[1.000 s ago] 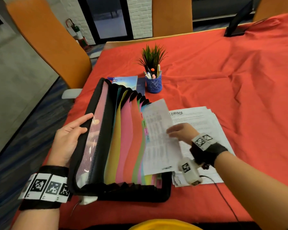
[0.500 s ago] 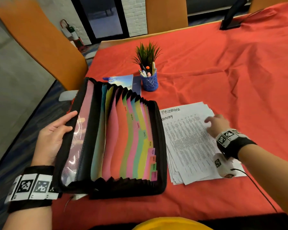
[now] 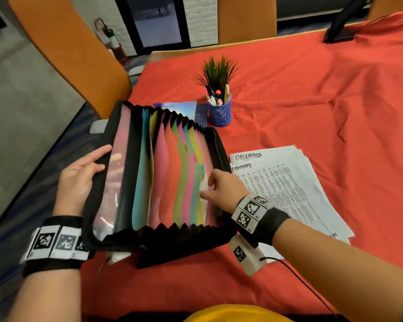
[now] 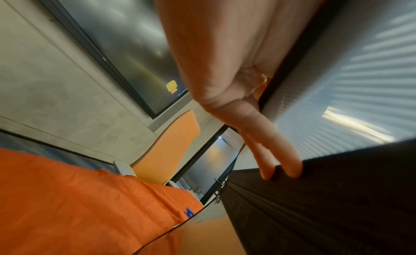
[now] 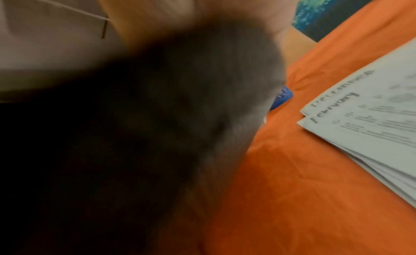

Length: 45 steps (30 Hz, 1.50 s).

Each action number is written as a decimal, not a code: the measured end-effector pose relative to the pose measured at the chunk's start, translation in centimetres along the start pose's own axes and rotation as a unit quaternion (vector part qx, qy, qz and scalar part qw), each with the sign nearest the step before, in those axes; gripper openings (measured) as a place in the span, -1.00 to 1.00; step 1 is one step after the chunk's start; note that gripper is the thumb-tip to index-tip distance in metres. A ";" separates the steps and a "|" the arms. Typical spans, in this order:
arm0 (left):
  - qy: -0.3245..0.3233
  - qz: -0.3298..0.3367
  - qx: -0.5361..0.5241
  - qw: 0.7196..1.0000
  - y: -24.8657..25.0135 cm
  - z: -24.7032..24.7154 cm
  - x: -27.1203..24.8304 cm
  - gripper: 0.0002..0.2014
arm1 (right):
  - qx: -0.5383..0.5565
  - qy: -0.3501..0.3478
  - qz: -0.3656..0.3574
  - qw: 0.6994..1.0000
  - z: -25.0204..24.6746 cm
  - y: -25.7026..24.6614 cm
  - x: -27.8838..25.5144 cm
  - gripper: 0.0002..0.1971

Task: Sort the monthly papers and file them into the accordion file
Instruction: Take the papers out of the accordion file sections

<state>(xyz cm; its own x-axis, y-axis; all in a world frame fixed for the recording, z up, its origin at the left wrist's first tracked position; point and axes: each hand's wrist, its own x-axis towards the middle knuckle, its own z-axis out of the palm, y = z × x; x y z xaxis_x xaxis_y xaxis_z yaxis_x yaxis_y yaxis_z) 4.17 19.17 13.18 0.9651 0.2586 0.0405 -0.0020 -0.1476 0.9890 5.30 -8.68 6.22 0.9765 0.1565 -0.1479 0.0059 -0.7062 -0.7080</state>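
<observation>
A person's left hand (image 3: 79, 180) keeps its grip on the outer flap of a black accordion file (image 3: 158, 182), thumb laid over the flap's edge and fingers, seen from the wrist camera, lying straight along its outer face, propping the file open. The right hand (image 3: 221, 189) reaches into the pockets at the file's right end, its fingers hidden among the coloured dividers (image 3: 186, 180); a pale edge shows beside them, but whether the hand has hold of a sheet or merely parts the dividers cannot be told, and the right wrist view is blurred. The file stands fanned out on the red-clothed worktop (image 3: 312, 101), near its left edge. Just beside it to the right lies the stack of monthly papers (image 3: 289, 187), loosely squared, the top sheet headed "February" with a "December" heading peeping out behind it.

The step in hand appears to be work at a pocket near the right end of the file, with most of the stack not yet filed. The next move likely calls for freeing the right hand, taking the February sheet and finding the tab that matches it while the left hand holds the file spread. Beyond the file stand a blue pen cup (image 3: 219, 112), a small green plant (image 3: 219, 70) and a booklet (image 3: 179, 108).
</observation>
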 end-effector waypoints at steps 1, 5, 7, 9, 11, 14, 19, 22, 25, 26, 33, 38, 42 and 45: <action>-0.002 -0.002 -0.002 1.000 -0.1 0.0 0.1 -0.57 | -0.012 -0.001 -0.007 1.000 0.1 -0.3 0.0 -0.65; -0.009 0.000 -0.003 1.000 0.0 0.6 0.1 -0.56 | -0.064 -0.023 -0.028 0.997 0.5 -1.0 0.1 -0.38; -0.005 0.004 -0.002 1.000 0.2 0.8 -0.1 -0.55 | -0.107 -0.065 0.001 0.992 0.8 -0.7 0.5 -0.21; -0.003 0.007 -0.009 1.000 0.3 1.0 -0.3 -0.55 | -0.124 -0.098 0.042 0.987 1.2 -0.3 0.9 -0.13; -0.004 0.006 -0.023 1.000 0.3 1.3 -0.5 -0.54 | -0.087 -0.132 0.086 0.984 1.4 -0.3 1.2 -0.13; -0.009 0.002 -0.029 1.000 0.1 1.7 -0.6 -0.53 | 0.034 -0.195 0.124 0.972 1.4 -0.2 1.8 -0.38; -0.012 -0.002 -0.016 1.000 -0.3 2.0 -0.5 -0.49 | 0.145 -0.234 0.192 0.942 1.3 0.4 1.7 -0.70; -0.010 0.002 -0.010 1.000 -0.4 2.3 -0.5 -0.49 | 0.151 -0.251 0.203 0.934 1.6 0.9 1.5 -0.73; -0.005 0.002 0.006 1.000 -0.5 2.5 -0.5 -0.49 | 0.157 -0.254 0.206 0.932 1.8 1.6 1.5 -0.76; -0.005 0.000 0.011 1.000 -0.6 2.5 -0.6 -0.49 | 0.170 -0.247 0.210 0.930 1.9 1.7 1.4 -0.78; 0.001 -0.002 0.025 1.000 0.2 2.1 -0.8 -0.52 | 0.216 -0.183 0.189 0.940 -2.3 3.9 1.2 -0.82; 0.004 -0.010 0.040 0.999 0.3 1.8 -0.9 -0.53 | 0.235 -0.182 0.148 0.943 -3.8 5.0 -0.1 -0.74; 0.006 -0.005 0.038 0.999 0.6 2.8 -1.4 -0.53 | 0.148 -0.150 0.100 0.972 -0.1 3.5 0.3 -0.76; 0.002 -0.010 0.033 0.999 0.7 3.3 -1.5 -0.53 | 0.040 -0.106 0.069 0.991 1.5 1.9 1.0 -0.78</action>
<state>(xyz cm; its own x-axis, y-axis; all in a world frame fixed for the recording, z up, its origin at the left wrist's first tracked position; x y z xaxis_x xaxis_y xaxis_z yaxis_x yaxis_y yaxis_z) 3.61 15.54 13.34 0.9636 0.2666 0.0215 0.0348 -0.2046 0.9782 5.99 -8.84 3.65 0.8998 0.2103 -0.3822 -0.1489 -0.6753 -0.7223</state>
